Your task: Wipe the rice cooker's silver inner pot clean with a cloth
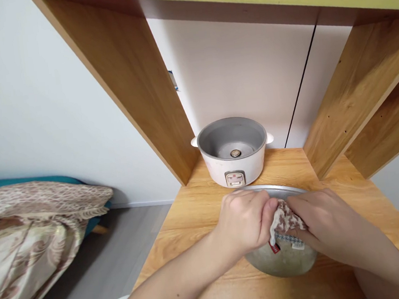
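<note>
We have both bare hands together over the metal pot, which is on the near part of the wooden bench, in front of the rice cooker. Our left hand is curled, its thumb pressed in beside the forefinger, pinching the left side of a brown-and-white cloth. Our right hand closes on the cloth's other side with bent fingers, though their tips are hidden in the folds. The cloth is bunched between our hands, above the pot — a red tag and a white label hang from its lower edge against the pot's side. The pot's far rim shows just behind our knuckles, but our hands cover too much for us to tell what is inside. The rice cooker stands upright and lidless towards the back of the bench, between two wooden side panels; we see its grey inside, a round metal piece at the centre of its floor, a white handle on each side and a small front panel. Off to the left, a patterned cover with a fringed edge drapes over something teal, above the grey floor.
</note>
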Motion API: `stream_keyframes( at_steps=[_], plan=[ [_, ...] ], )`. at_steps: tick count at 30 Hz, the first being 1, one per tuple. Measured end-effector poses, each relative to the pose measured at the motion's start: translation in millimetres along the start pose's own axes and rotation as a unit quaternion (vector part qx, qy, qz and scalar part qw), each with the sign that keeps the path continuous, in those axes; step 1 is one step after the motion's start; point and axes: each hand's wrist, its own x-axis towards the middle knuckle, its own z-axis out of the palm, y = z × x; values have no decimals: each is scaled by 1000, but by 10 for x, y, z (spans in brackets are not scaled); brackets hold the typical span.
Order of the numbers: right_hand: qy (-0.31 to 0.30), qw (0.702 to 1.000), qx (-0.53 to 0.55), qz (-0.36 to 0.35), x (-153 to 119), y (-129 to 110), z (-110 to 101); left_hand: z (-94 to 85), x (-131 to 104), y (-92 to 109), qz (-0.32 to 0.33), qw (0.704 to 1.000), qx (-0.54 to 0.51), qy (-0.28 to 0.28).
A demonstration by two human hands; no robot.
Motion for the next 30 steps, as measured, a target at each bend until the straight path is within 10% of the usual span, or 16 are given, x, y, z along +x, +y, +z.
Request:
stream_keyframes(
  at_steps=[30],
  plan=[
    [-87,992,83,42,-6,100,-196,-5,10,4,-4,1000,6,-5]
  ],
)
